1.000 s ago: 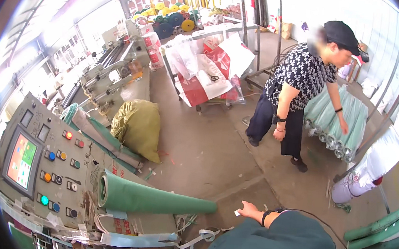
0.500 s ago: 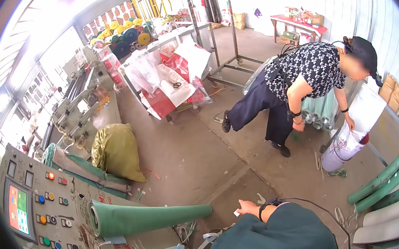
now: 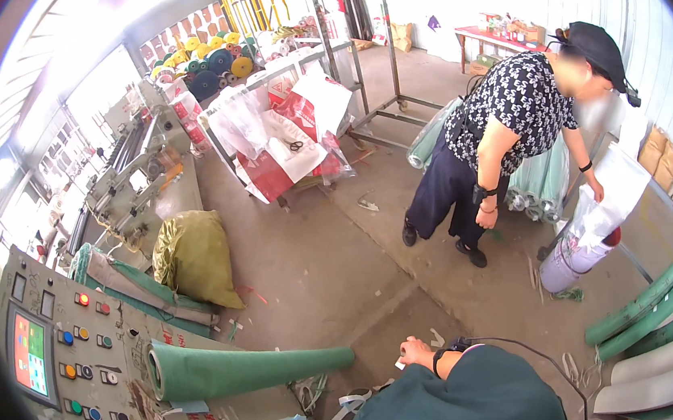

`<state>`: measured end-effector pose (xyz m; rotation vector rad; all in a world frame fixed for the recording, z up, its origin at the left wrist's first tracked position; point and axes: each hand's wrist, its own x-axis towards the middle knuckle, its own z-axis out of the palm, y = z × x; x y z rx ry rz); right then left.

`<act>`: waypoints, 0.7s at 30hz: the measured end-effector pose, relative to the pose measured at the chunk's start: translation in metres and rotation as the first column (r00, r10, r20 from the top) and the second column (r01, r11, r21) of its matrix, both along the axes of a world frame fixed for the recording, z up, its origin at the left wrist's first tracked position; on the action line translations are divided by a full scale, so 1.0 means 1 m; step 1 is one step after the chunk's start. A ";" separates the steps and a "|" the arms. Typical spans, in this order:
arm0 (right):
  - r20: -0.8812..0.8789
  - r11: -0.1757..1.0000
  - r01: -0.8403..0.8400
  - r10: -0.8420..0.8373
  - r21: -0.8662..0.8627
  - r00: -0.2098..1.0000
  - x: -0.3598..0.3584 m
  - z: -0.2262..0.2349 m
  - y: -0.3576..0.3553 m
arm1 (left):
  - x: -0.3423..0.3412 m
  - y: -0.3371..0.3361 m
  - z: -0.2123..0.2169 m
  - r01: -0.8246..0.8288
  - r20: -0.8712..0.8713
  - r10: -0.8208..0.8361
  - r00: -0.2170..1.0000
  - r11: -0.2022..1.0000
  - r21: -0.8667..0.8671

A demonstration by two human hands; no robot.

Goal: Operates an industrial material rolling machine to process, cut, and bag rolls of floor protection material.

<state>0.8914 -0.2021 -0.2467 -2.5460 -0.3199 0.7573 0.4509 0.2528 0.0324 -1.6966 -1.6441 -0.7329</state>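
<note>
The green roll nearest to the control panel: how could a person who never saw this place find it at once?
Start at the grey control panel with coloured buttons at the lower left. Just to its right lies the green roll, pointing toward the person's right hand. Unlike the green rolls leaning at the right wall, it lies flat and alone, its open spiral end facing the camera.

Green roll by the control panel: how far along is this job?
Done: finished rolls lean at right. In hand: one green roll lies at the control panel, the right hand near its tip, not touching. Left: moving it to that stack, likely.
</note>
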 end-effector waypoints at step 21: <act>-0.127 0.995 -0.094 0.097 0.034 0.987 0.019 0.004 -0.001 | -0.085 -0.019 -0.019 -0.178 -0.052 0.178 0.983 0.984 0.003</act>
